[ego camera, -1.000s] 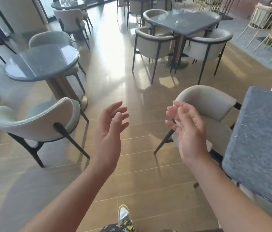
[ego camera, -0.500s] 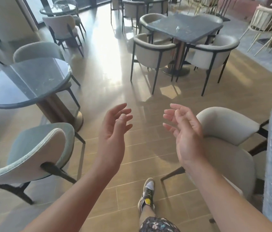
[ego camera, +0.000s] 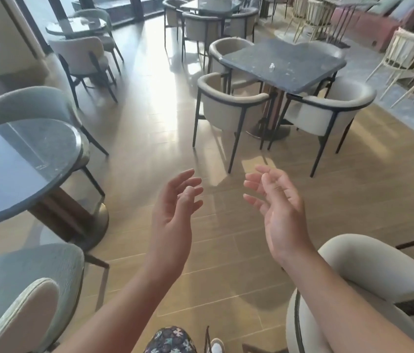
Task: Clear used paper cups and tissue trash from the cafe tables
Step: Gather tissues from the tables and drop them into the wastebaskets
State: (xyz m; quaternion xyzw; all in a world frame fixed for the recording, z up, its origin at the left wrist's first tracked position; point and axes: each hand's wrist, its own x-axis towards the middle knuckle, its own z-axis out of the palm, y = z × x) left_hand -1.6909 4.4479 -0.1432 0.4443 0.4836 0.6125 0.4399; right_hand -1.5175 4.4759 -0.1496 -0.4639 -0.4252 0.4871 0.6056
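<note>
Both hands are raised in front of the body with nothing in them. The left hand (ego camera: 173, 212) and the right hand (ego camera: 277, 212) face each other palm to palm, well apart, with fingers loosely spread and a little bent.

Ahead stands a dark square table (ego camera: 310, 72). Near the middle of it lies a small crumpled white scrap (ego camera: 272, 66), too small to tell whether it is tissue. No cups show on it. Two pale armchairs are tucked against the table's near edges, one at the left (ego camera: 226, 108) and one at the right (ego camera: 328, 113).

A dark round table (ego camera: 10, 174) stands to the left, with a greenish chair (ego camera: 10, 301) at its near edge. Another pale chair (ego camera: 368, 266) sits just under the right forearm. The wooden floor (ego camera: 150, 149) shines with window light.
</note>
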